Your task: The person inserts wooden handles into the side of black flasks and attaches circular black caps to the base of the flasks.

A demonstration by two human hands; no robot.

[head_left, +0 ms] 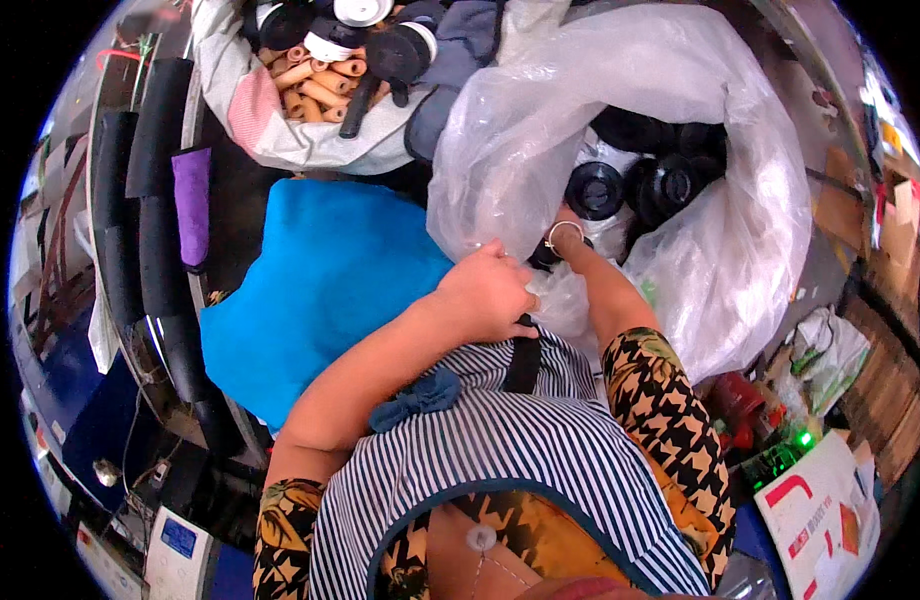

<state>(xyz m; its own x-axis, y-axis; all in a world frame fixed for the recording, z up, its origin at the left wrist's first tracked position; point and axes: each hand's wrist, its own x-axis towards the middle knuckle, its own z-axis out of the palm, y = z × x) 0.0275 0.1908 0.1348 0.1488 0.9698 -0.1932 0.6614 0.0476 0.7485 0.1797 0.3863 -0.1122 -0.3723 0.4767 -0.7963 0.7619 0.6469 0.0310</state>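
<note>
A large clear plastic bag [720, 290] stands gaping in front of me, with several black spools [594, 190] inside it. My left hand [490, 288] is closed on the near left part of its rim, bunching the film just ahead of my striped apron. Through the bag's mouth reaches my right hand [568, 226], a bracelet at its wrist. It is down among the black spools at the near side of the opening. Its fingers are hidden by the spools and the film, so I cannot see whether they hold one.
A bright blue cloth-like sheet [325, 290] lies left of the bag. Beyond it, a white woven sack [310, 150] holds tan tubes [325, 88] and black and white spools. Padded black rails [160, 230] with a purple sleeve [193, 208] run along the left. Cardboard [875, 370] is at right.
</note>
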